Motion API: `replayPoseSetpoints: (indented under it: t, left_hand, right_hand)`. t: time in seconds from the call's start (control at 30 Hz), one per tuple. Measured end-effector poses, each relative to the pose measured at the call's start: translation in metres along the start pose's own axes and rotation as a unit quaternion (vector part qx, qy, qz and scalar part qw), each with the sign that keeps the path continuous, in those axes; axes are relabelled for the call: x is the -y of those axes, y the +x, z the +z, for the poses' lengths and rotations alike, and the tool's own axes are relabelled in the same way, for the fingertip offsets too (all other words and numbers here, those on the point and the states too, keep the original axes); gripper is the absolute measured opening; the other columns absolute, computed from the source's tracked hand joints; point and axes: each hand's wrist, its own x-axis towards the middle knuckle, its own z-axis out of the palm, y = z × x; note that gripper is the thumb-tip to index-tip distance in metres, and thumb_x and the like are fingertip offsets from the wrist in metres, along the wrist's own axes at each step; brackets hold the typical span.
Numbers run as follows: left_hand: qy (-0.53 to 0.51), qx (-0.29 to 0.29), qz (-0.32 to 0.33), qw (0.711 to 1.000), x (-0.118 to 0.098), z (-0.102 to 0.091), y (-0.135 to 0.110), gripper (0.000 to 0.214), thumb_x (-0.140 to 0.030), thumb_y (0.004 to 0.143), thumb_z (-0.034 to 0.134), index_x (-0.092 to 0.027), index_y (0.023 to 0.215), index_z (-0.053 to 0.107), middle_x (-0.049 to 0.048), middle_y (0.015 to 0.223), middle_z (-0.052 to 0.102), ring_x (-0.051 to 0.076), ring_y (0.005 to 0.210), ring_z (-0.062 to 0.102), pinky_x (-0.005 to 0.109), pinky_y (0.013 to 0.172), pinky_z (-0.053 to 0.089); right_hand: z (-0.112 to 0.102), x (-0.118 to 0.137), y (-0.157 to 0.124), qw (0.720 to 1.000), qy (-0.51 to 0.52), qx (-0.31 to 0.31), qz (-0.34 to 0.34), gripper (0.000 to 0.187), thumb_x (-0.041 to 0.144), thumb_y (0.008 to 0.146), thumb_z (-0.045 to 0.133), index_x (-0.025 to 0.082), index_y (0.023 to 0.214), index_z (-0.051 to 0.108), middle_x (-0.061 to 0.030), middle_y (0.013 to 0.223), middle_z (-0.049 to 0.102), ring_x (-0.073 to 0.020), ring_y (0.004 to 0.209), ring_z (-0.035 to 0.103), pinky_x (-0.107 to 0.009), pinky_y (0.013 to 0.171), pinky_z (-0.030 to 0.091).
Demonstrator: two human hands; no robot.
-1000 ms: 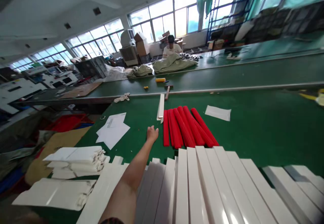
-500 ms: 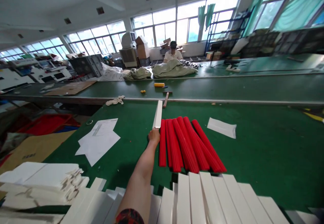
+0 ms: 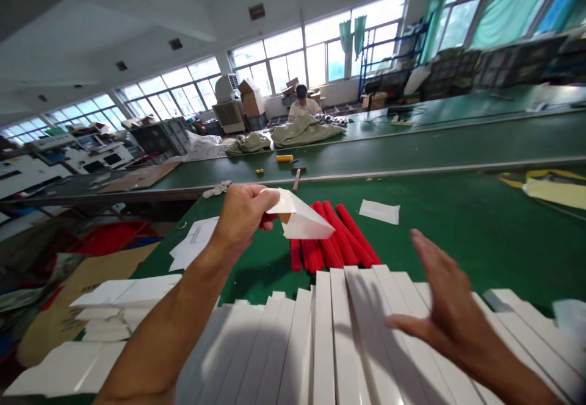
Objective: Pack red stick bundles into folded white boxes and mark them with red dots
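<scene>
My left hand (image 3: 245, 213) pinches the end flap of a long white carton (image 3: 307, 222) and holds it in the air, its near end partly open with brown inside. The carton points away to the right, over red ribbed rods (image 3: 336, 240) lying side by side on the green table. My right hand (image 3: 444, 298) is empty, with thumb and fingers spread. It hovers over the row of narrow white cartons (image 3: 324, 338) along the near edge and casts a shadow on them.
Flattened white cartons (image 3: 107, 344) are stacked at the left. Paper sheets (image 3: 195, 243) and a white packet (image 3: 379, 211) lie on the table (image 3: 458, 204). Farther back are a hammer (image 3: 296, 179), a yellow roll (image 3: 284, 158) and a glove (image 3: 217, 189). A person (image 3: 302, 105) sits beyond.
The white carton has come back from the far side of the rods, towards me, and has turned so its flapped end shows. My right hand has come into view.
</scene>
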Motion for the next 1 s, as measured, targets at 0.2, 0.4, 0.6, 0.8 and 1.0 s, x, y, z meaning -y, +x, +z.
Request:
replayPoseSetpoints:
  t: [0.2,0.4,0.6,0.8,1.0]
  left_hand:
    - [-0.194,0.13,-0.115,0.965,-0.026,0.022,-0.072,0.031,-0.039,0.065,0.071,-0.012,0.054,0.058,0.0005,0.046,0.056,0.007,0.031,0.045,0.017,0.032,0.031]
    - [-0.242,0.088,-0.012,0.966,0.023,0.038,-0.108,0.08,-0.064,0.051,0.086,-0.012,0.109,0.065,0.0047,0.086,0.067,0.011,0.069,0.061,0.019,0.059,0.047]
    - [-0.249,0.103,-0.083,0.959,0.052,0.09,-0.127,0.07,-0.045,0.052,0.091,-0.013,0.106,0.063,0.01,0.101,0.07,0.021,0.092,0.064,0.029,0.081,0.052]
    - [-0.276,0.011,-0.086,0.957,0.059,0.093,-0.123,0.053,-0.033,0.058,0.085,-0.014,0.101,0.062,0.0056,0.088,0.072,0.017,0.074,0.064,0.026,0.068,0.053]
    - [-0.204,-0.059,-0.151,0.965,0.058,0.101,-0.119,0.044,-0.017,0.051,0.079,-0.021,0.09,0.059,-0.0017,0.072,0.066,0.015,0.06,0.059,0.025,0.055,0.052]
  right_hand:
    - [0.03,0.077,0.013,0.993,0.112,0.009,-0.041,0.095,0.059,0.082,0.064,0.019,0.155,0.018,-0.0233,0.14,0.05,-0.041,0.122,0.056,-0.057,0.095,0.048]
    - [0.021,0.075,-0.01,0.909,0.319,0.216,0.162,0.042,0.046,0.08,0.069,0.019,0.109,0.059,-0.0056,0.093,0.068,-0.0243,0.079,0.064,-0.034,0.067,0.053]
    - [0.033,0.082,-0.019,0.846,0.428,0.259,0.186,0.049,0.043,0.071,0.078,0.017,0.109,0.062,-0.0065,0.098,0.069,-0.0257,0.09,0.064,-0.037,0.08,0.054]
    - [0.087,0.013,0.018,0.807,0.446,0.305,0.241,0.06,0.068,0.082,0.056,0.014,0.102,0.069,-0.0116,0.099,0.072,-0.027,0.093,0.068,-0.039,0.085,0.054]
    - [0.198,-0.061,0.081,0.885,0.105,0.222,0.396,0.045,0.049,0.091,0.055,0.006,0.101,0.065,-0.019,0.095,0.069,-0.0285,0.093,0.067,-0.039,0.081,0.051]
